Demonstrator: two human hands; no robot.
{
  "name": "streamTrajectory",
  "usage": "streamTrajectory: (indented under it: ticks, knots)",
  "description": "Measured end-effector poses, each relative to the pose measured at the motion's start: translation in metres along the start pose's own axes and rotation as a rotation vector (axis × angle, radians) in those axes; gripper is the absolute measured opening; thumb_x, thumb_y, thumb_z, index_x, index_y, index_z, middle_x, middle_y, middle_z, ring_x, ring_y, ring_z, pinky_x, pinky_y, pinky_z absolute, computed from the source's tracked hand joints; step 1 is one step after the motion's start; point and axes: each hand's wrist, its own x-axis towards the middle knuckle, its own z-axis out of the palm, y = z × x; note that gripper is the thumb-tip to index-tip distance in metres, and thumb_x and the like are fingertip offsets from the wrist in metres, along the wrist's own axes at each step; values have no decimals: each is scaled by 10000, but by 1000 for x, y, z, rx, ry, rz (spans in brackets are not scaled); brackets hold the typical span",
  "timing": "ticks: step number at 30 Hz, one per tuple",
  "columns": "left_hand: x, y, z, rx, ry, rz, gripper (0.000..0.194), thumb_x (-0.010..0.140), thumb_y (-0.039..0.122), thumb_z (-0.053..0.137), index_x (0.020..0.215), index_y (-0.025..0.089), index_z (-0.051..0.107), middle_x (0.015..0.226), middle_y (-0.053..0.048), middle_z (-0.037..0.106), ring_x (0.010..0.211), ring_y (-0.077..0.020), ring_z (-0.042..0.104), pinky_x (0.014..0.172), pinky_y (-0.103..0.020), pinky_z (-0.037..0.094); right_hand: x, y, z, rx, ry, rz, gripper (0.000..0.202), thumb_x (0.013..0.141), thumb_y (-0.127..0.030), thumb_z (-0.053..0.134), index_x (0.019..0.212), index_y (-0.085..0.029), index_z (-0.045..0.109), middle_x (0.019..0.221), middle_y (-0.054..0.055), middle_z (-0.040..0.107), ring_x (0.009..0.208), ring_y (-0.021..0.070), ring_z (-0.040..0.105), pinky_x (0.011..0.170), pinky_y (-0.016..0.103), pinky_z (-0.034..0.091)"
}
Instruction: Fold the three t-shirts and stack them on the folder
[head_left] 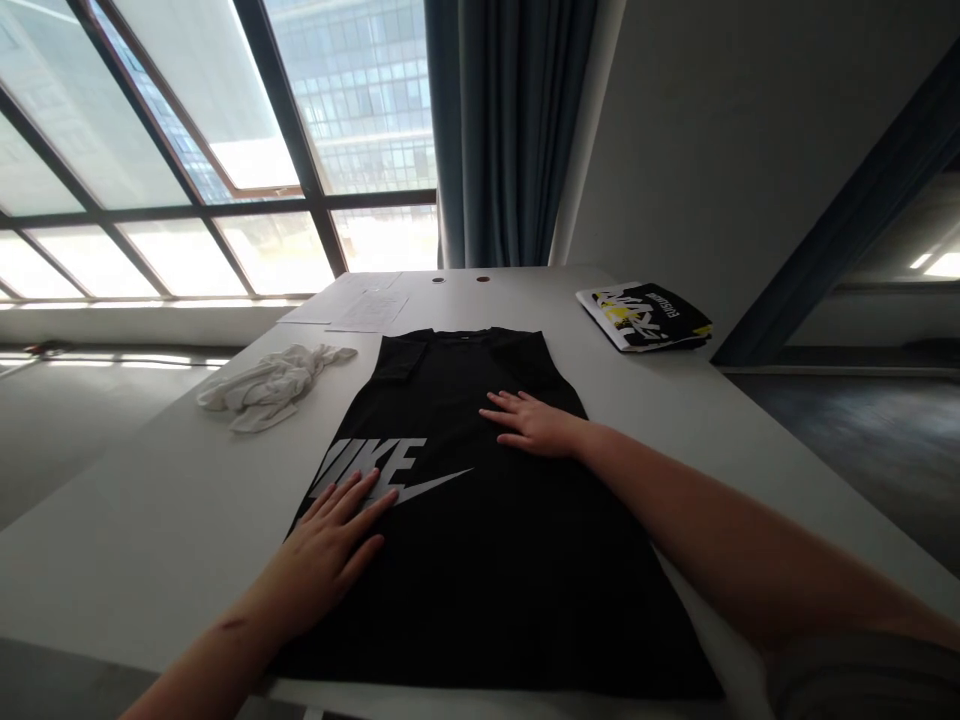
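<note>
Through the head view, my only feed, I have a black T-shirt (510, 560) as my landmark: it lies flat on the white table (150, 540), collar at the far end and hem at the near edge. A sleeve shows laid inward at its far left corner, and its grey print (409, 455) reaches the left edge.

I see the left hand (330, 550) palm down on the shirt's left side, its fingers stretched out and partly over the print, thumb set apart. The right hand (536, 425) rests farther up the shirt, toward its right edge, palm down with fingers spread. Both look flattened against the fabric, and neither has hold of anything.

Left of the shirt I make out a crumpled white cloth (266, 385). Beyond its far left corner lie some papers (367, 310). To the right of its collar end, well apart from it, sits a folded bundle (645, 318), black, white and yellow, with printed lettering. Past the collar, behind the table, hangs a blue curtain (510, 130), with windows (360, 90) to the far left of the shirt.
</note>
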Motion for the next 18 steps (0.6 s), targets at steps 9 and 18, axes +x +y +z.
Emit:
streamTrajectory:
  ticks: [9,18]
  knots:
    - [2,-9,1,-36,18,14,547,1039,491,452,1583,443,461,1704,26,352,1540,-301,407,1275,-529,356,-62,-24,12,40,-47,78,618,1097,-561,447,1671,-354,348,1723,8,134,1607,300,143,1324,558,118]
    - [-58,-14,-5,142,191,-493,692,944,527,410,1578,264,494,1331,-197,706,1122,-425,702,898,-590,566,-73,-22,15,32,-35,185,648,1070,-571,457,1672,-359,348,1719,1,155,1602,305,167,1320,571,158]
